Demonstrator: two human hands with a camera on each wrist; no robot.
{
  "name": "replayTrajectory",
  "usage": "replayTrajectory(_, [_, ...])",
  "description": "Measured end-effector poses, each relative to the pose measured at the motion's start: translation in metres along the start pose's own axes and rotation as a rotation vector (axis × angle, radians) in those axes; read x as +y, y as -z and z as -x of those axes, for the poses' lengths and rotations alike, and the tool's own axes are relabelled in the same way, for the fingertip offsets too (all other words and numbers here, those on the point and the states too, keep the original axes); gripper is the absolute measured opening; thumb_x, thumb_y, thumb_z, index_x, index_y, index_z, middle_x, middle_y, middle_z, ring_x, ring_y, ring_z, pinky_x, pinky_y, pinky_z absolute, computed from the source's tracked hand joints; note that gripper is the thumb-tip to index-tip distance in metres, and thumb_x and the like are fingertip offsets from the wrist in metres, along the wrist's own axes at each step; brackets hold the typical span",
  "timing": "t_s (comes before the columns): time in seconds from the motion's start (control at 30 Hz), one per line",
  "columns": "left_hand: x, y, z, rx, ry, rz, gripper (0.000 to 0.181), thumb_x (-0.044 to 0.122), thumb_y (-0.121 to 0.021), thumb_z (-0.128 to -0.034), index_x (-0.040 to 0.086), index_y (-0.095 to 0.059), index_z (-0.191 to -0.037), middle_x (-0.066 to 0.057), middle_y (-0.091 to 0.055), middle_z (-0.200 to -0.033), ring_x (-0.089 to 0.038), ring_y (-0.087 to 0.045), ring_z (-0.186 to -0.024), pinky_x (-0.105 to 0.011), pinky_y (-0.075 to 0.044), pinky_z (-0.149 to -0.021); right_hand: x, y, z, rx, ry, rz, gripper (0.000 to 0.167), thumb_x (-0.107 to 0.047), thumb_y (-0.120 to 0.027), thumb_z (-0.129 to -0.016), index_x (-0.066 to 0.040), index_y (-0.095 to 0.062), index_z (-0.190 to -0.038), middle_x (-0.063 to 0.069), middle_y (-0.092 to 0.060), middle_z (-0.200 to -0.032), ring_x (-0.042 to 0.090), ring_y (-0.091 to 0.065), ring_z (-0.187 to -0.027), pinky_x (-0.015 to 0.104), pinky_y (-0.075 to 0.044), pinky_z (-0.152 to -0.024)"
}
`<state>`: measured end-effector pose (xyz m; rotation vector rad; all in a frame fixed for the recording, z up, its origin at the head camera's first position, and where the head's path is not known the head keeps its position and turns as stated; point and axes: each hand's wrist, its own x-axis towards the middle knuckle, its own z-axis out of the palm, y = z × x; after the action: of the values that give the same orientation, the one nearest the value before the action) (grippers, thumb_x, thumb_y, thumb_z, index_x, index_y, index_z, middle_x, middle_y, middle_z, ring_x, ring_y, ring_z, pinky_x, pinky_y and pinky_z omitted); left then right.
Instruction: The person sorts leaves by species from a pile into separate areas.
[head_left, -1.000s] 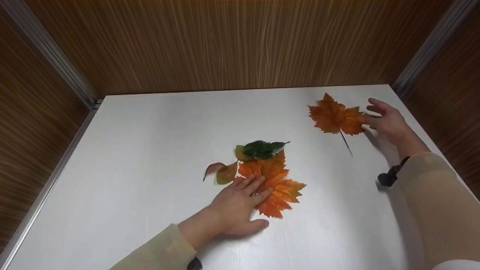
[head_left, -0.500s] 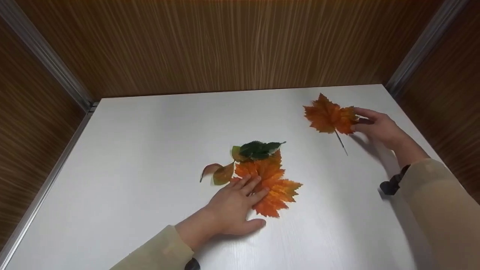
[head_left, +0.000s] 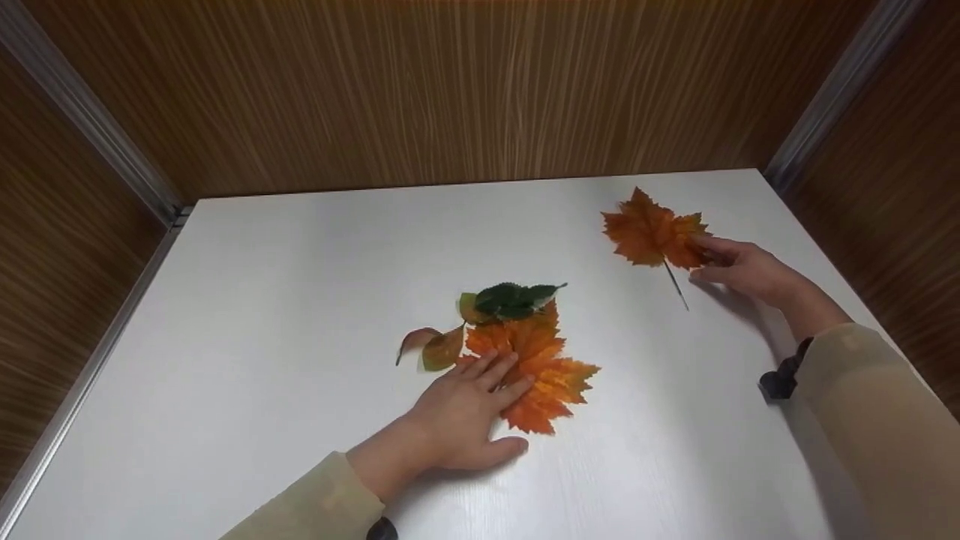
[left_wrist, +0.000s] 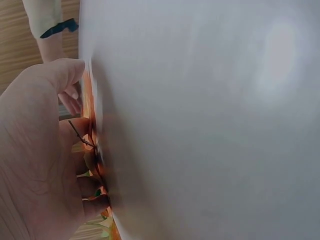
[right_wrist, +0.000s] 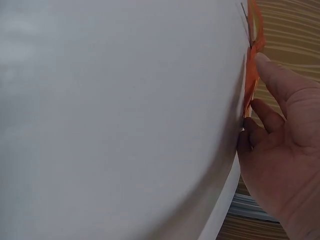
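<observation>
My left hand (head_left: 461, 420) lies palm down near the middle, its spread fingers resting on an orange artificial maple leaf (head_left: 555, 382). In the left wrist view, a thin dark stem (left_wrist: 80, 134) sticks out beside the fingers. A dark green leaf (head_left: 510, 300) overlaps the top of the maple leaf, with a sprig of reddish-green leaves (head_left: 444, 349) to its left. At the far right, my right hand (head_left: 761, 277) touches the right lobe of another orange maple leaf (head_left: 636, 229); its thumb stands apart from its fingers. That leaf's stem (head_left: 676, 286) points toward me.
The white tabletop (head_left: 285, 300) carries the leaves. A wood-grain panel (head_left: 465, 90) rises behind it, with more panels on both sides. Metal corner posts (head_left: 844, 94) stand at the back. Black straps with small dark parts (head_left: 780, 382) sit at the cuffs.
My right hand has come down and nearer to me, from the maple leaf's right tip to its lower right edge. The left hand keeps its place on the leaves. The view has shifted slightly.
</observation>
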<state>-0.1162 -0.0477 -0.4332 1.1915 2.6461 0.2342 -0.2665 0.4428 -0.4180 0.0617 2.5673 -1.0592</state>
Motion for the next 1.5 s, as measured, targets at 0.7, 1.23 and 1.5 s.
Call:
replayTrajectory(0.7, [-0.001,0.003,0.003,0.001,0.025,0.031,0.078,0.068,-0.041,-0.1030,0.025,-0.033,-0.168,-0.011,-0.021,-0.174,-0.035,-0.019,-0.161,-0.051,-0.023,-0.127,-0.005,-0.004,-0.003,-0.056,-0.008,0.135,0.088,-0.059,-0.070,-0.097,-0.028,-0.030,-0.169,0.021,-0.007,-0.176,0.052,-0.003,-0.158,0.079,-0.015,-0.116])
replayTrajectory(1.23, [0.006,0.016,0.004,0.039,0.014,0.039,0.078,0.064,-0.042,-0.1041,0.024,-0.029,-0.169,-0.010,-0.019,-0.175,-0.034,-0.016,-0.161,-0.049,-0.019,-0.129,-0.004,0.004,-0.001,-0.048,-0.014,0.169,0.091,-0.062,-0.069,-0.097,-0.028,-0.027,-0.170,0.023,-0.006,-0.175,0.053,-0.004,-0.158,0.079,-0.016,-0.116])
replayTrajectory(1.5, [0.004,0.024,0.007,0.101,0.039,0.091,0.078,0.062,-0.046,-0.1040,0.021,-0.031,-0.169,-0.012,-0.022,-0.174,-0.034,-0.022,-0.160,-0.050,-0.026,-0.126,0.000,0.002,0.002,-0.050,0.000,0.170,0.090,-0.061,-0.069,-0.097,-0.028,-0.027,-0.170,0.023,-0.006,-0.175,0.053,-0.004,-0.158,0.079,-0.017,-0.116])
